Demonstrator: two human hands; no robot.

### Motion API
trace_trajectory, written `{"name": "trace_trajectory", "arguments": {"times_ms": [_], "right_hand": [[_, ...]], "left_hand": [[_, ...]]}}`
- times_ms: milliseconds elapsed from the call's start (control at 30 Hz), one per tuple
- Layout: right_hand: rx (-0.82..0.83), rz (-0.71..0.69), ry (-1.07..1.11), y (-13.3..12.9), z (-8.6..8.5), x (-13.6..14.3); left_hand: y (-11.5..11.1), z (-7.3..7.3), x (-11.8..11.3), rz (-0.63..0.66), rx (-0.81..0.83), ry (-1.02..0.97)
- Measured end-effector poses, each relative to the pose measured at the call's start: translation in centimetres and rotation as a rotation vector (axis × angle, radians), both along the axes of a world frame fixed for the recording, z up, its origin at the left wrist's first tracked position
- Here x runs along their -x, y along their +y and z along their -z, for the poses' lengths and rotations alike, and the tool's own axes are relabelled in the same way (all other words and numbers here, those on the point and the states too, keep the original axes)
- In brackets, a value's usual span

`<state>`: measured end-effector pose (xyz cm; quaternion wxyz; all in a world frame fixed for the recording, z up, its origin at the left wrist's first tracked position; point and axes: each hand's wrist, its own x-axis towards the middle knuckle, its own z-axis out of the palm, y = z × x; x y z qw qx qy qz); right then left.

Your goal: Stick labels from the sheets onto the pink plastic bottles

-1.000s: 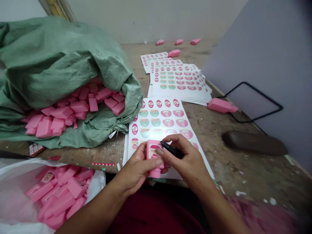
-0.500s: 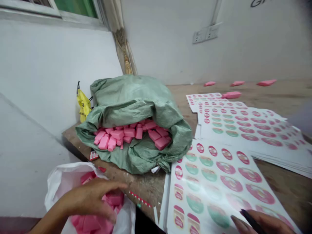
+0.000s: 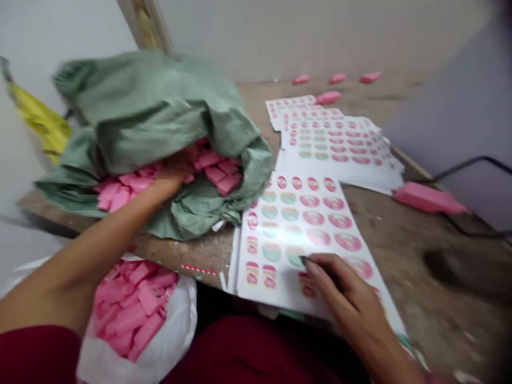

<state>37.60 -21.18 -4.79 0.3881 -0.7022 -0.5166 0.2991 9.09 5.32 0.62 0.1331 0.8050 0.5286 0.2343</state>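
My left hand [image 3: 174, 173] reaches into the mouth of a green woven sack [image 3: 160, 128], among small pink bottles [image 3: 218, 173]. Its fingers are blurred and partly hidden there. My right hand [image 3: 344, 288] is over a sheet of round and oval stickers [image 3: 280, 234] at the table's front edge. Thumb and forefinger come together at a green sticker [image 3: 295, 257]; anything between the fingertips is too small to make out. Below my left forearm, a white plastic bag [image 3: 176, 330] holds more pink bottles [image 3: 132, 314], at least one with a label.
More sticker sheets [image 3: 336, 138] lie fanned out behind. Several pink bottles [image 3: 328, 97] rest along the back of the table, and a larger-looking one [image 3: 428, 198] lies at the right beside a dark cable [image 3: 460, 168]. A yellow bag [image 3: 40, 122] hangs at the left.
My left hand has moved from above the white bag up into the green sack. My right hand has shifted left over the sheet. The view has tilted down and turned right.
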Motion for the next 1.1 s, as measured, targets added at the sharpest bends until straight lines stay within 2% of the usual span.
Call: {"name": "trace_trajectory", "arguments": {"times_ms": [67,133,200,233,267,333,400,433,500,633,733,867,1100], "right_hand": [[0.039,-0.090,-0.108,-0.1,0.2,0.5],[0.049,-0.145,-0.256,-0.2,0.8,0.8],[0.035,-0.159,-0.382,-0.4,1.2,1.0],[0.016,-0.161,-0.425,-0.5,1.4,1.1],[-0.009,-0.165,-0.458,-0.6,1.5,1.2],[-0.063,-0.184,-0.502,-0.6,1.5,1.4],[-0.103,-0.194,-0.537,-0.4,1.5,1.6],[-0.117,-0.195,-0.557,-0.3,1.5,1.7],[-0.145,-0.195,-0.604,-0.2,1.4,1.9],[-0.213,-0.175,-0.697,0.1,1.4,2.2],[-0.229,-0.175,-0.747,0.2,1.2,2.4],[-0.224,-0.176,-0.770,0.3,1.0,2.5],[-0.101,-0.163,-0.541,0.3,1.3,2.0]], "left_hand": [[-0.6,0.3,0.4,0.015,0.008,-0.023],[-2.7,0.6,0.3,-0.019,-0.039,-0.102],[-6.3,0.9,-1.0,-0.060,-0.030,-0.366],[-8.4,1.1,-2.1,-0.063,0.050,-0.570],[-10.6,1.4,-3.3,-0.050,0.219,-0.775],[-14.5,2.0,-6.2,-0.028,0.677,-1.044],[-17.1,2.8,-8.7,-0.033,1.026,-1.208],[-17.8,3.2,-9.7,-0.041,1.131,-1.262],[-18.3,4.2,-10.9,-0.063,1.222,-1.338],[-17.6,5.5,-11.5,-0.196,1.222,-1.504],[-17.3,5.6,-11.5,-0.266,1.244,-1.590],[-17.5,5.3,-11.6,-0.286,1.247,-1.602],[-17.4,5.3,-11.6,-0.304,1.264,-1.583]]}}
